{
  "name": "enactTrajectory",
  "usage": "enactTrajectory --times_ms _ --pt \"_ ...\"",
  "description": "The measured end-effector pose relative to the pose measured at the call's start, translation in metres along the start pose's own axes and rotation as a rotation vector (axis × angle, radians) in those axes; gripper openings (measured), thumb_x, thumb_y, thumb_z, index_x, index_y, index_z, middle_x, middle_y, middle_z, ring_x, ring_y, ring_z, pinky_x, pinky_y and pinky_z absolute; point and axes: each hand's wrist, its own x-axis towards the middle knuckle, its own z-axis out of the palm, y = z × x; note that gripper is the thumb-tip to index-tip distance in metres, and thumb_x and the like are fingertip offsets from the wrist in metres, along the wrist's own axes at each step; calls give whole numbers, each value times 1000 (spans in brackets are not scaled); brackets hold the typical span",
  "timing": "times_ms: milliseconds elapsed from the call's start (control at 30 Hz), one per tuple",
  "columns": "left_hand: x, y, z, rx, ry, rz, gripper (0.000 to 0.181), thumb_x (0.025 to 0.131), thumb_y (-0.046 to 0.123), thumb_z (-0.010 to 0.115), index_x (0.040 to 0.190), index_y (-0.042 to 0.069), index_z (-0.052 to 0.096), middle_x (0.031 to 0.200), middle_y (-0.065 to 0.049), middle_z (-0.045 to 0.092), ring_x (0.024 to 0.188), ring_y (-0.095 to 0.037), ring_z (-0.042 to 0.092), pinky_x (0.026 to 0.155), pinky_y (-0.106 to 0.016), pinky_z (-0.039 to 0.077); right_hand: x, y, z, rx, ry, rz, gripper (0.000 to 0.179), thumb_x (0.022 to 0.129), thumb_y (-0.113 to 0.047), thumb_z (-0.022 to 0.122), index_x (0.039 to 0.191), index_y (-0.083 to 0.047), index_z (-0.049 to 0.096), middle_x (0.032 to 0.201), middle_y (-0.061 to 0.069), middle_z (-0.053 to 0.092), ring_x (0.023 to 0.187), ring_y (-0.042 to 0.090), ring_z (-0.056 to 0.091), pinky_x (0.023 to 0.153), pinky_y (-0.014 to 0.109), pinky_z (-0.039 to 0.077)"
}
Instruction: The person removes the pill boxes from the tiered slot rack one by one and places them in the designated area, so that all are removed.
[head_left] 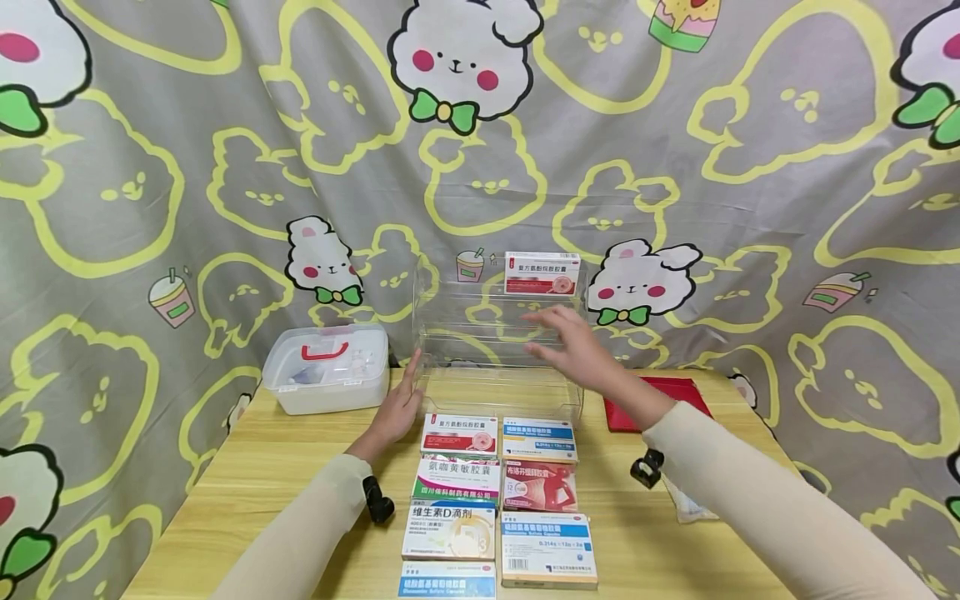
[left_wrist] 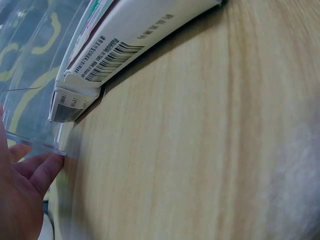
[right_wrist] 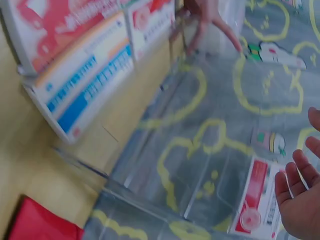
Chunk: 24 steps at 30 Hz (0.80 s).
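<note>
A clear tiered plastic rack [head_left: 495, 387] stands at the back of the table. On its top tier, at the right, sits a red-and-white medicine box [head_left: 542, 275]. My left hand [head_left: 399, 408] touches the rack's left edge, index finger pointing up along it; in the left wrist view its fingertips [left_wrist: 50, 167] meet the clear rim. With nothing in it, my right hand [head_left: 573, 350] hovers before the upper tiers, fingers spread. Two columns of medicine boxes lie in front, among them a red-and-white one [head_left: 460, 435], a pink one [head_left: 540, 486] and a vitamin D box [head_left: 450, 531].
Left of the rack is a translucent lidded case [head_left: 327, 371] with a red handle. A red flat item [head_left: 678, 396] lies to the right, partly behind the right forearm, and a small pale packet [head_left: 690, 502] lies nearer. Patterned cloth [head_left: 480, 192] hangs behind the table.
</note>
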Motion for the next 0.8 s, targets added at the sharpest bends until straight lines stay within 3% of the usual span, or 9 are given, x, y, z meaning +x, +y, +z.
enactTrajectory --times_ms 167,467,800 --pt "0 0 0 7 -1 -2 75 110 20 39 164 45 -7 172 -12 17 146 -48 36 116 -66 28 24 10 -18 11 53 45 48 98 -25 73 142 -10 61 141 12 59 122 32 57 96 52 51" --pt "0 -2 0 18 4 23 75 110 17 40 165 40 -5 171 -13 19 143 -49 40 114 -67 31 58 31 -47 16 169 175 50 100 -24 68 145 -5 57 143 20 55 129 40 52 103 57 43" --pt "1 -2 0 1 2 14 75 110 18 40 165 42 -5 172 -11 16 146 -48 36 116 -67 28 78 49 -58 53 231 338 48 105 -19 59 150 -4 52 149 21 48 140 39 42 112 56 38"
